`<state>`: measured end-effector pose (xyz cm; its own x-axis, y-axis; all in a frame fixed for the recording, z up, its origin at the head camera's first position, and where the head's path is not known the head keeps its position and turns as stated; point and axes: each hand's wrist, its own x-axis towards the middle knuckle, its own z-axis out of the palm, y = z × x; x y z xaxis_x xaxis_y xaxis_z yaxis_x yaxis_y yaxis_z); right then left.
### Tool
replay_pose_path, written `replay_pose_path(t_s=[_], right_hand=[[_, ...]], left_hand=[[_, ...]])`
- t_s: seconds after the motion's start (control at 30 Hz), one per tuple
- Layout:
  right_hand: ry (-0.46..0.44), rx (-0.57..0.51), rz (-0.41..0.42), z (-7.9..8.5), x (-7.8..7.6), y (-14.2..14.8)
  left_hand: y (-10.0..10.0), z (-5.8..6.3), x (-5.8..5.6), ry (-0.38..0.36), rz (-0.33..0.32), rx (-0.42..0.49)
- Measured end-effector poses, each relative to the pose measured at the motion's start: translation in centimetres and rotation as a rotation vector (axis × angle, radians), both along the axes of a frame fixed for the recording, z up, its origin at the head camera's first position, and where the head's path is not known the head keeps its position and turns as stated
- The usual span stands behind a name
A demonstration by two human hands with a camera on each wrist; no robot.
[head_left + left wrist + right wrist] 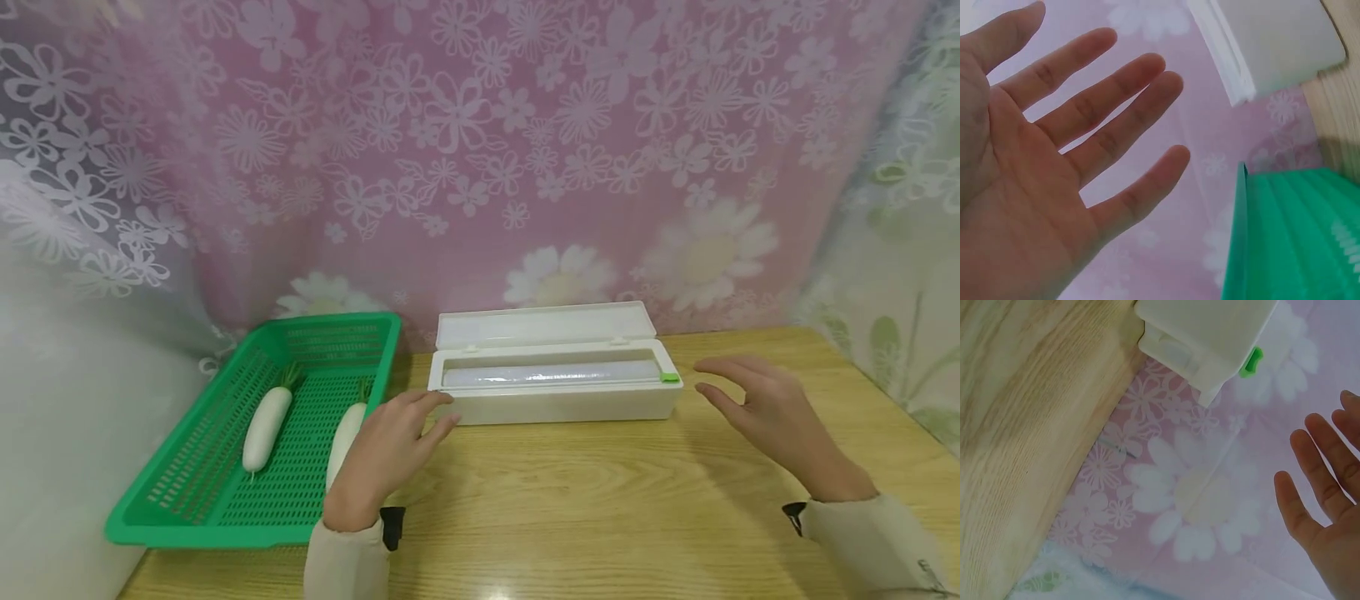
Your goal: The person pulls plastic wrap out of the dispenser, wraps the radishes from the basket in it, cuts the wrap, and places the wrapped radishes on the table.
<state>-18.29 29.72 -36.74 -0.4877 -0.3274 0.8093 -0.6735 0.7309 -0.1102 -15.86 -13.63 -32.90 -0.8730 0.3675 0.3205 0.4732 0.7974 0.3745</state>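
Observation:
A long white cling film dispenser box [562, 406] stands on the table with its lid [546, 327] raised at the back. Inside lies a roll of clear film [551, 373], and a small green slider [669, 377] sits at the right end of the front edge. My left hand [393, 446] hovers by the box's left end, fingers spread in the left wrist view and holding nothing. Off the right end, apart from the box, my right hand [776, 412] is held with fingers extended and nothing in it.
To the left is a green plastic basket [217, 536] with a white radish [267, 429] and a second radish [345, 435], partly hidden by my left hand and forearm. A pink flowered curtain [480, 167] hangs behind the wooden table [585, 500].

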Motion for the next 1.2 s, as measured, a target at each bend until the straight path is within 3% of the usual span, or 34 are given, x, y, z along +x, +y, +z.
replay_pose_path(t_s=[0.3, 0.53, 0.8, 1.2], right_hand=[[-0.030, 0.004, 0.044, -0.3, -1.3, -1.0], [-0.024, 0.024, 0.013, -0.6, -2.3, -1.7], [-0.057, 0.010, 0.004, -0.8, -2.6, -1.9], [-0.083, 0.025, 0.088, -1.2, -3.3, -2.4]], left_hand=[[1.5, -0.9, -1.6, 0.019, -0.045, 0.011], [2.0, -1.6, -3.1, 0.057, -0.037, -0.009], [2.2, -2.4, -4.5, 0.086, -0.003, 0.032], [2.4, -3.4, -5.7, 0.113, -0.004, 0.100]])
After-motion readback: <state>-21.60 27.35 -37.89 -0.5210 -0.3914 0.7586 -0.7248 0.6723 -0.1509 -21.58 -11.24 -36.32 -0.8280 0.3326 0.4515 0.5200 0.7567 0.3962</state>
